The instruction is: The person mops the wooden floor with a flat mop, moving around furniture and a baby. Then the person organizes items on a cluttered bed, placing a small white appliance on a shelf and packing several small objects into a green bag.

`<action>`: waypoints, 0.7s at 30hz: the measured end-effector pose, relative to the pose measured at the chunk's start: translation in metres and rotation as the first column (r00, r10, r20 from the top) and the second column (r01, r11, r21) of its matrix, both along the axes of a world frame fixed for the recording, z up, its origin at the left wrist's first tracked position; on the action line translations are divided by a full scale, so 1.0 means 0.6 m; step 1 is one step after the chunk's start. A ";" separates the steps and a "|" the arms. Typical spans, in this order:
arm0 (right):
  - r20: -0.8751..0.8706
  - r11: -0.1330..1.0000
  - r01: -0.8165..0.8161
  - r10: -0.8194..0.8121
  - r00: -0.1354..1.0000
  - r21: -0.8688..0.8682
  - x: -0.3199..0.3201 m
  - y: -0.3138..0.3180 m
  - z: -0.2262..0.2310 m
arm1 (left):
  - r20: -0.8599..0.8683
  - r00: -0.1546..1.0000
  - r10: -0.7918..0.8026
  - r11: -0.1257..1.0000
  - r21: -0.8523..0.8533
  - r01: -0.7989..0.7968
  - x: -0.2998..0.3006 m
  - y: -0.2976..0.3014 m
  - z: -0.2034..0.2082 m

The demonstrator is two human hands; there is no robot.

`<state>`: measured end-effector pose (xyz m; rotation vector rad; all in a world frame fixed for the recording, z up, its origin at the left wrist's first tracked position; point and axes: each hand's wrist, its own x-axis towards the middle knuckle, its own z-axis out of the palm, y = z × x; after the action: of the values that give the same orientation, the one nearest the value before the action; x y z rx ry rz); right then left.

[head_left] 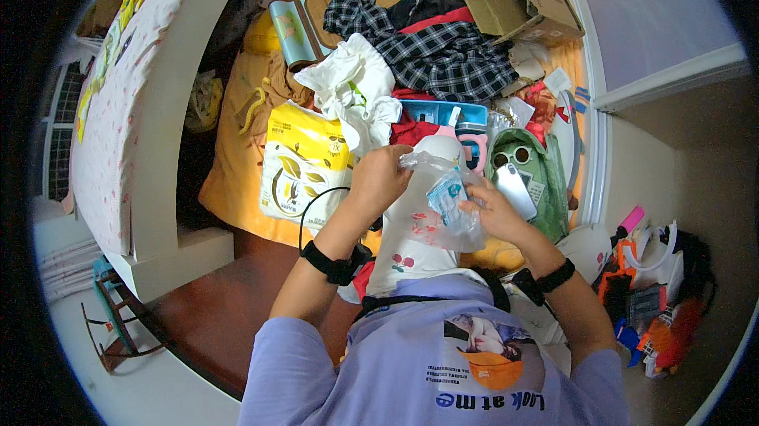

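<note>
My left hand [379, 179] pinches the upper rim of a clear plastic bag [466, 234] held above my lap. My right hand [496, 211] grips the bag's other side, its fingers by a small blue-and-white packet [447, 195] that shows through the plastic. Just beyond my left hand lies a yellow-and-white soft package [304, 169], with a crumpled white cloth [352, 82] partly over it. A green pouch [545, 212] with white-rimmed sunglasses [512, 156] and a white phone-shaped object [515, 191] lies next to my right hand.
Farther off are a blue plastic tray [470, 114], a black-and-white checked garment [451, 62] and an open cardboard box [545, 11]. All rest on an orange cloth [229, 181]. A bed edge [150, 109] rises at left; mixed items [652, 291] pile up at right.
</note>
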<state>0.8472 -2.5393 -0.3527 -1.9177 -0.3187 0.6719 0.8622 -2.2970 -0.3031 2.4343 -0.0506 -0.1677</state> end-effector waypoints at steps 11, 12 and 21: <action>0.549 0.945 -0.191 0.311 0.776 -0.264 -0.007 -0.013 0.083 | -0.097 0.994 0.053 0.994 0.097 -0.043 -0.008 0.011 0.003; 0.551 0.951 -0.177 0.292 0.781 -0.253 -0.008 -0.014 0.083 | -0.089 0.994 0.055 0.995 0.083 -0.048 -0.009 0.010 0.004; 0.690 0.977 -0.121 0.210 0.693 -0.176 -0.018 -0.034 0.065 | -0.109 0.994 0.025 0.996 0.087 -0.015 -0.021 0.000 0.019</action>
<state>0.8361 -2.5597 -0.3139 -2.2206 -0.9695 0.0172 0.8493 -2.2969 -0.2916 2.5060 0.0309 -0.3001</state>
